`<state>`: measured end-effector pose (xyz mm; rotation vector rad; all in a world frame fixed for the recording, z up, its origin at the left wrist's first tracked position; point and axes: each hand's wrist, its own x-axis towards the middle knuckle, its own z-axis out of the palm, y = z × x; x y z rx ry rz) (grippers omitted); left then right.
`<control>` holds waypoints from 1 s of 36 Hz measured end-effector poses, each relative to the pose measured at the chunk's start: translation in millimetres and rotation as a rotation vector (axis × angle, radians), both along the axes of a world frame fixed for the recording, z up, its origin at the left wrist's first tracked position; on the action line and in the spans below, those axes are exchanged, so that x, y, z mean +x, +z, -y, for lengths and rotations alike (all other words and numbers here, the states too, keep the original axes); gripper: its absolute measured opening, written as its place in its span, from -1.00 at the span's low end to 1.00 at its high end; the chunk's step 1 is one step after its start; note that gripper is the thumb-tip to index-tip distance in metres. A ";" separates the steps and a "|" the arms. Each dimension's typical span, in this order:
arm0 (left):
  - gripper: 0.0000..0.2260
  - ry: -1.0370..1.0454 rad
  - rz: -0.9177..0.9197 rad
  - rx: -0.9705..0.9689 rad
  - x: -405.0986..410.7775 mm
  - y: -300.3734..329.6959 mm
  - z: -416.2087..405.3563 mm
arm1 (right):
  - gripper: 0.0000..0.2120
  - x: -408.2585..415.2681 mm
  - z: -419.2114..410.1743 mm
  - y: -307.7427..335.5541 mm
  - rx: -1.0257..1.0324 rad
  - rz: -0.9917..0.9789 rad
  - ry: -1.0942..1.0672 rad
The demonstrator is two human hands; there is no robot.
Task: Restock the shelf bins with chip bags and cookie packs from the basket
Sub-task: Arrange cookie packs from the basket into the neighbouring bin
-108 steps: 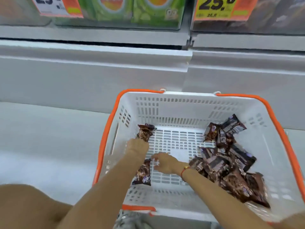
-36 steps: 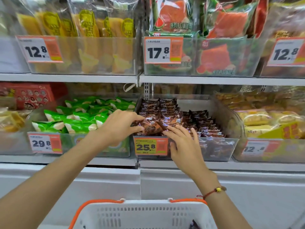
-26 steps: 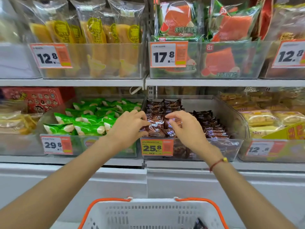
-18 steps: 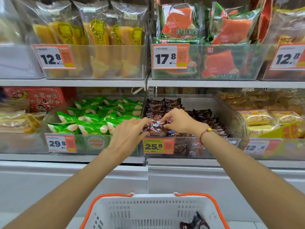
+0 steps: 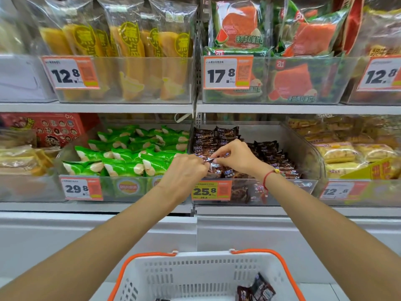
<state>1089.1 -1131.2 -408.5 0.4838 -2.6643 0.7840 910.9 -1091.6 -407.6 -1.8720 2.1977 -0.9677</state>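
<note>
A clear shelf bin [image 5: 303, 153] priced 25.8 holds rows of brown cookie packs [image 5: 269, 153]. Both hands meet over its front left corner. My left hand [image 5: 184, 170] pinches the crimped end of a brown pack [image 5: 213, 168] at the bin's front. My right hand [image 5: 235, 156], with a red cord on its wrist, pinches the same pack from the right. Below, the white basket with orange handles [image 5: 195, 276] sits at the bottom edge with a few brown packs [image 5: 256, 290] visible in it.
A bin of green chip bags [image 5: 130, 155] stands to the left, priced 29.8. Yellow cake packs [image 5: 347, 153] fill the bin to the right. The upper shelf carries bins of yellow bags [image 5: 130, 48] and watermelon-print bread bags [image 5: 238, 25]. A white cabinet front [image 5: 86, 231] runs below the shelves.
From the basket, both hands rose to the brown-pack bin. Over the last second they drew together at its front left and now pinch one pack between them.
</note>
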 end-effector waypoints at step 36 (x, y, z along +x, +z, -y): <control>-0.28 0.180 0.223 0.115 4.5 -32.2 16.5 | -0.48 28.6 -33.6 -58.1 0.091 -0.540 0.073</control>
